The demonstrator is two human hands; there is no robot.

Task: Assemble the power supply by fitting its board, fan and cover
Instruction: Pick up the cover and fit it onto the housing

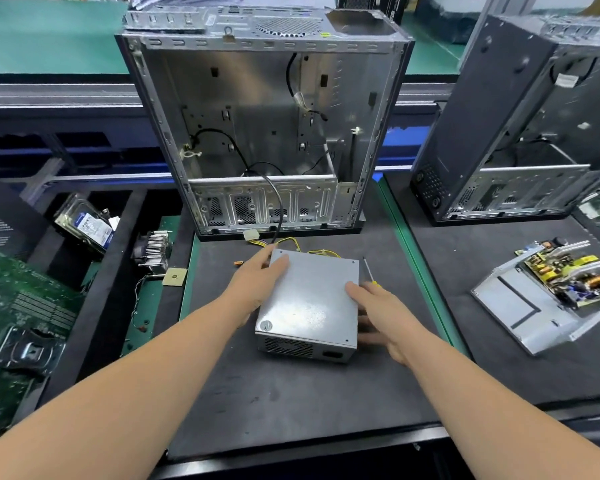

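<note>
The power supply (309,303) is lying on the dark mat (291,393), w/ cover on, in front of the open PC case (264,126). Left hand (257,282) and right hand (378,313) are pressing its sides w/ straight fingers. A screwdriver (369,271) is lying just beside it.

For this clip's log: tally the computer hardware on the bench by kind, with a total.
Open computer cases: 2
Closed power supply: 1
Opened power supply with board exposed: 1
Hard drive: 1
Heatsink cooler: 1
Loose processor chip: 1
Motherboard: 1
Screwdriver: 1
Total: 9
</note>
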